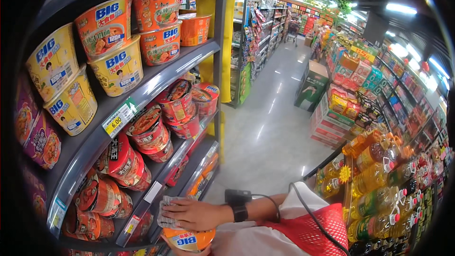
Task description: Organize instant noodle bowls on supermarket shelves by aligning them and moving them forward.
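An orange instant noodle cup (pixel 190 240) is at the bottom centre, upside down in the picture. My left hand (pixel 205 250) holds it from below; only some fingers show past its edges. My right hand (pixel 192 213), with a black strap and a small device on its wrist, lies over a crumpled grey cloth (pixel 172 213) against the cup's upper end. The fingers press the cloth. Beside the hands, red noodle tubs (pixel 124 160) stand on the shelf, and above them are yellow tubs (pixel 115 65) and orange tubs (pixel 105 26).
A curved shelf edge (pixel 142 99) with a price tag (pixel 117 122) runs along the left. Oil bottles (pixel 373 177) fill a rack at the right. Beyond it are stacked cartons (pixel 330 121) and a green box (pixel 311 85). A grey-floored aisle (pixel 263 113) runs between, with a shopping cart (pixel 291 37) far off.
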{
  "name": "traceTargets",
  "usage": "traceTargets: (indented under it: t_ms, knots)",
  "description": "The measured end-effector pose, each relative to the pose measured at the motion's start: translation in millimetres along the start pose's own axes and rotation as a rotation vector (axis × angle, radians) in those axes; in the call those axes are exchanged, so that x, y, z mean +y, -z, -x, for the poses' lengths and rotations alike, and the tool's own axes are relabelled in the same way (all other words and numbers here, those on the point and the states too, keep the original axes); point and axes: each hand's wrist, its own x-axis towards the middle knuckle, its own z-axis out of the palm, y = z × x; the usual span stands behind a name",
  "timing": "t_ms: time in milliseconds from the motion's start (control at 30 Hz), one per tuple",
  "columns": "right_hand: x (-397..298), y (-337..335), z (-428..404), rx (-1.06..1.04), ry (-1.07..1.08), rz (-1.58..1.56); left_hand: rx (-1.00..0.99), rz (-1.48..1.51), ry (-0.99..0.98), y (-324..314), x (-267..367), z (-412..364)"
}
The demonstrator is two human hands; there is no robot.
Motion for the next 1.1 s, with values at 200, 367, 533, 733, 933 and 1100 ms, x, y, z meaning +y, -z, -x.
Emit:
traceTargets:
  t_ms: [200,367,533,733,933,1100]
  knots:
    - [-6,-24,7,-0.071,-0.003,-0.048,-0.043,-0.567,-0.174,20,-36,-18]
    - [-9,-7,21,-0.088,0.154,-0.316,-0.086,-0.604,-0.115,14,-49,-21]
    - [1,26,40,-0.087,0.225,-0.340,0.024,-0.529,-0.231,-27,2,-29]
    - [51,63,74,0.039,0.138,-0.293,0.008,-0.521,-0.402,-95,26,-49]
    - [120,96,127,0.212,-0.052,-0.460,-0.056,-0.103,-0.153,-173,1,-57]
    - [179,113,180,0.373,-0.430,-1.732,-0.098,-0.087,-0.145,-254,11,-70]
